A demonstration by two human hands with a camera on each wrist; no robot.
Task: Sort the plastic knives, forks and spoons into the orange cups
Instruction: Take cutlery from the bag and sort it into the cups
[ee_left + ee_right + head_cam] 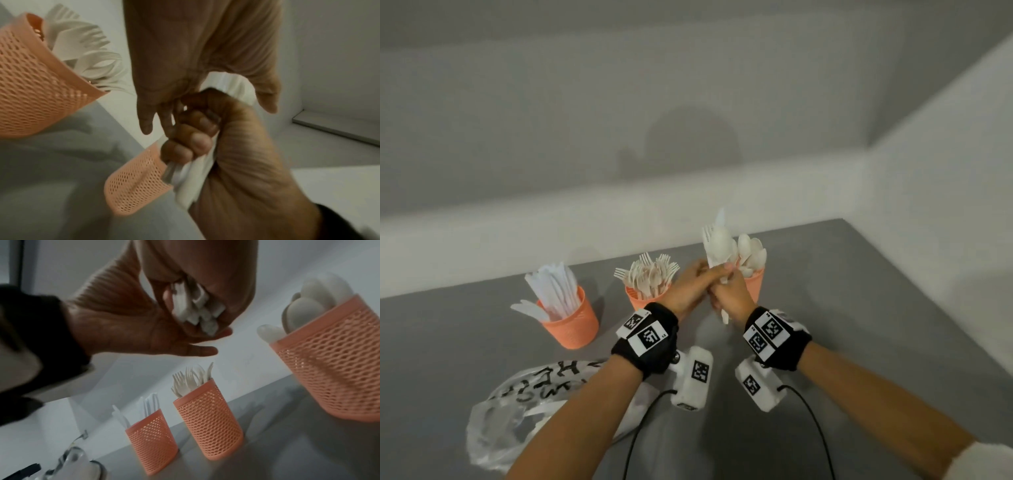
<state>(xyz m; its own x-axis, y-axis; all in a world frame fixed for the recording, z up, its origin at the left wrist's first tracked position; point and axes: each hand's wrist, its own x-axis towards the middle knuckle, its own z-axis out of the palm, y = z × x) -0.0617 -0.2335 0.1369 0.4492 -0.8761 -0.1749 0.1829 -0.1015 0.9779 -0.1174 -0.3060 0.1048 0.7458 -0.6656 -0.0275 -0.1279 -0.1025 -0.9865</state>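
Three orange mesh cups stand in a row on the grey table (825, 342): knives (571, 325) left, forks (637, 301) middle, spoons (755, 284) right. My right hand (732, 298) grips a mixed bundle of white cutlery (717, 246) upright, just in front of the spoon cup. Its fist (236, 154) wraps the handles (195, 309). My left hand (688, 284) meets it from the left, and the bundle (232, 84) runs between its thumb and fingers above the fist. Two of its fingers (205, 351) stretch out straight below. At least a fork and a spoon show in the bundle.
A crumpled clear plastic bag (517, 411) with black writing lies at the near left under my left forearm. Black cables (815, 421) trail from the wrist cameras. White walls close the table off at the back and right.
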